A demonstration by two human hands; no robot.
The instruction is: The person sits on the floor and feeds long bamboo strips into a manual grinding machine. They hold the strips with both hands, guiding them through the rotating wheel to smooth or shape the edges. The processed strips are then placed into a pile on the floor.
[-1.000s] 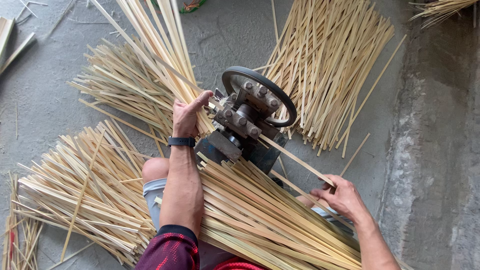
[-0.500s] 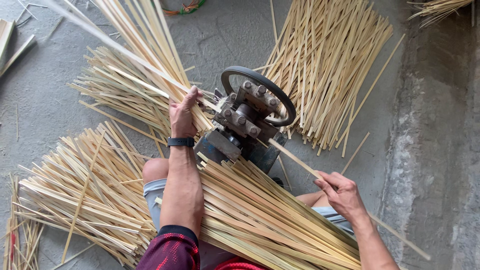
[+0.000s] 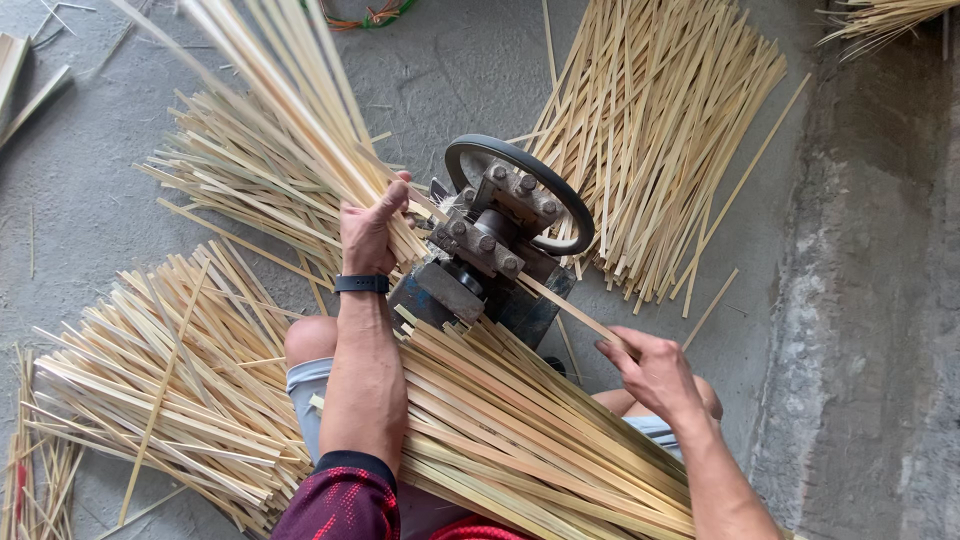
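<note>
Currently seated at small metal splitting machine (image 3: pixel 495 250) with hand wheel (image 3: pixel 520 185), on concrete floor (image 3: pixel 60 200); left hand (image 3: pixel 368 228) closed around a bundle of bamboo strips (image 3: pixel 285 95) rising up and left from the machine's left side, blurred; black wristband (image 3: pixel 361 284) on that wrist; right hand (image 3: pixel 650 365) fingers pinched together on single strip (image 3: pixel 570 310) at machine's right side; stack of strips (image 3: pixel 520 430) lies across the lap; further piles: left (image 3: pixel 170 380), upper left (image 3: pixel 240 190), upper right (image 3: pixel 650 130).
</note>
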